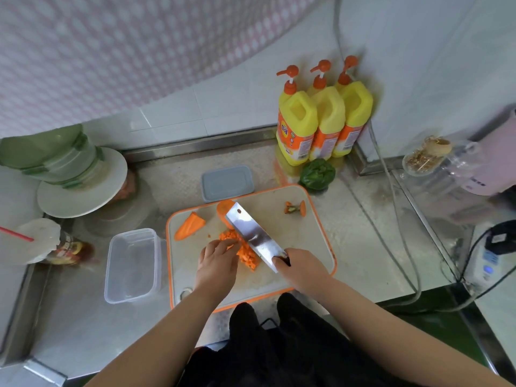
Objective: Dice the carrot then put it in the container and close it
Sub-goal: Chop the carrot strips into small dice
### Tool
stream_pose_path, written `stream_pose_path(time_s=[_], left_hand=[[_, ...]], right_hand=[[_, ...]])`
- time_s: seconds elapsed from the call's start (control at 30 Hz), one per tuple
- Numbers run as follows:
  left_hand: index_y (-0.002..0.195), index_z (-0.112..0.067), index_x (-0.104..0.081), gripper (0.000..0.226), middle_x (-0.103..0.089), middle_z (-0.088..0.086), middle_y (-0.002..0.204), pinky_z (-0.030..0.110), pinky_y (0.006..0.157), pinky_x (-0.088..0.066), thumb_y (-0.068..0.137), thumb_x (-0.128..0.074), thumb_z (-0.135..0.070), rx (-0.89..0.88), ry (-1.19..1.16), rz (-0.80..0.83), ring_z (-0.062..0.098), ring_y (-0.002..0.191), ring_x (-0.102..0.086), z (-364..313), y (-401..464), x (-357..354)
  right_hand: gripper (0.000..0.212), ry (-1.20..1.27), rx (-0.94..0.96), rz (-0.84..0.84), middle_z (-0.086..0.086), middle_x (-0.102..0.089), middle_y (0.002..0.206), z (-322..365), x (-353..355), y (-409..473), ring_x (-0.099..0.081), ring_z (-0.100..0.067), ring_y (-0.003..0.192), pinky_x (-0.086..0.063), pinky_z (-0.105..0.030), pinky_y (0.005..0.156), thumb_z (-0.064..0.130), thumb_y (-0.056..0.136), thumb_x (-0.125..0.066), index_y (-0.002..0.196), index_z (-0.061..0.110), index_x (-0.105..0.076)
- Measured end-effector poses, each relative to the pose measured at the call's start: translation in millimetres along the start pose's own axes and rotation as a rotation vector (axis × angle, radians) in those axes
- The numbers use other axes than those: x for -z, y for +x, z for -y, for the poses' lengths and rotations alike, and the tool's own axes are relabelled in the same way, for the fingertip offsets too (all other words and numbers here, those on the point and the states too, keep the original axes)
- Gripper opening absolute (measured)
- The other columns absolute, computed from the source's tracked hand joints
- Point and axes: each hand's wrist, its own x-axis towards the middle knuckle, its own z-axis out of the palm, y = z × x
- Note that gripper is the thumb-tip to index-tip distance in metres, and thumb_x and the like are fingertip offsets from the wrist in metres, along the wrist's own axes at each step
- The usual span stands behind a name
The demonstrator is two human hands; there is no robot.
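Observation:
On the orange-rimmed cutting board [293, 247] lies a pile of diced carrot [247, 254]. My left hand [219, 261] rests its curled fingertips on the pile's left side. My right hand [300, 268] grips the handle of a cleaver [252, 233], whose blade lies tilted along the pile's right side. A carrot wedge [190, 226] lies at the board's far left, a thicker carrot chunk [224, 209] behind the blade, and the carrot's stem end [295, 208] at the far right. An empty clear container [131, 265] stands left of the board. Its grey lid [227, 182] lies behind the board.
Three yellow pump bottles [321, 121] stand in the back corner with a green pepper [317, 174] in front. Stacked plates and green-lidded tubs [69, 174] sit at the left, beside a cup with a red straw [36, 241]. Cables and a glass jar [427, 157] occupy the right.

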Motion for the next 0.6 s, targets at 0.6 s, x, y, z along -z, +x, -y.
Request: stream_pose_path(time_s=[0.6], left_hand=[[0.111, -0.028, -0.062, 0.037, -0.059, -0.010, 0.110, 0.034, 0.096, -0.040, 0.085, -0.054, -0.004, 0.082, -0.189, 0.069, 0.019, 0.111, -0.049, -13, 13, 23]], right_hand=[[0.038, 0.060, -0.094, -0.066, 0.003, -0.039, 0.058, -18, 11, 2, -0.040, -0.011, 0.054, -0.029, -0.026, 0.051, 0.036, 0.095, -0.047, 0.064, 0.017, -0.036]])
